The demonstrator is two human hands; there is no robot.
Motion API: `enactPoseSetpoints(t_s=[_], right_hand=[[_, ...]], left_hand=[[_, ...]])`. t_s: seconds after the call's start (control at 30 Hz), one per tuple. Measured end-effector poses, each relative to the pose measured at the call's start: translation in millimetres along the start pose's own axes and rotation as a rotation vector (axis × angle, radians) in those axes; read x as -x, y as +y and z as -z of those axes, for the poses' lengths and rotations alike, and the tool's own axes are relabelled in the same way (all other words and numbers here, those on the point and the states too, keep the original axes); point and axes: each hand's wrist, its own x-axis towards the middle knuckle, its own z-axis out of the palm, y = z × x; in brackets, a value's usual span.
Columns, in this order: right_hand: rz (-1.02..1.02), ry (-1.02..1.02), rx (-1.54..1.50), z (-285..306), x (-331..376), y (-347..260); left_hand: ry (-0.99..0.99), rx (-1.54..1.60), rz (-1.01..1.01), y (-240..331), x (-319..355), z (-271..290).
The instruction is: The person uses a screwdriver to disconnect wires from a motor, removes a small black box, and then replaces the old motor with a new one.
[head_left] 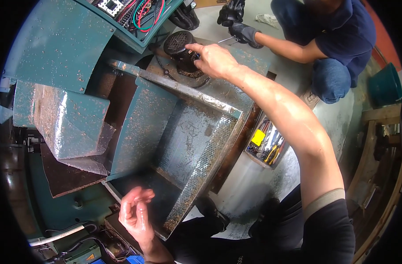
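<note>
behind the right hand [215, 60], a partly hidden black motor [178, 49]

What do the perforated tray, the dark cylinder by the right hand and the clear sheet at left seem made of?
Perforated tray: sheet metal, probably steel, grey; rows of small holes, dull metallic sheen.
Dark cylinder: perhaps painted metal, semi-gloss; faint highlights, plastic possible.
Clear sheet: likely plastic, glossy; glare streak, see-through crumpled lower edge.
</note>
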Motion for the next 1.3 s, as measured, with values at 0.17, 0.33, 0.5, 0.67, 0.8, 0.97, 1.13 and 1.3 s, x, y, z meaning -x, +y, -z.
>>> enactPoseSetpoints(t_s=[0.17,0.33,0.5,0.67,0.8,0.97,1.13,1.3], right_hand=[[-0.028,0.082,-0.036,2,0,-3],[-0.147,0.217,-0.263,15,18,-6],[-0.461,0.176,-0.652,25,109,8],[-0.761,0.339,-0.889,51,208,-17],[-0.918,0.206,-0.922,37,248,-27],[-0.887,0.282,-1.003,6,260,-27],[-0.935,0.207,-0.999,-1,281,-17],[-0.821,0.073,-0.74,-8,287,-2]], left_hand=[[0.002,-0.002,0.008,1,0,0],[0.004,-0.007,0.002,1,-1,-1],[-0.005,-0.009,0.014,1,-2,0],[-0.001,-0.003,0.042,4,0,2],[0.004,-0.054,0.047,4,-1,1],[-0.001,-0.111,-0.005,-2,0,-1],[-0.004,-0.098,-0.045,0,0,0],[-0.001,-0.104,-0.074,-2,3,-5]])
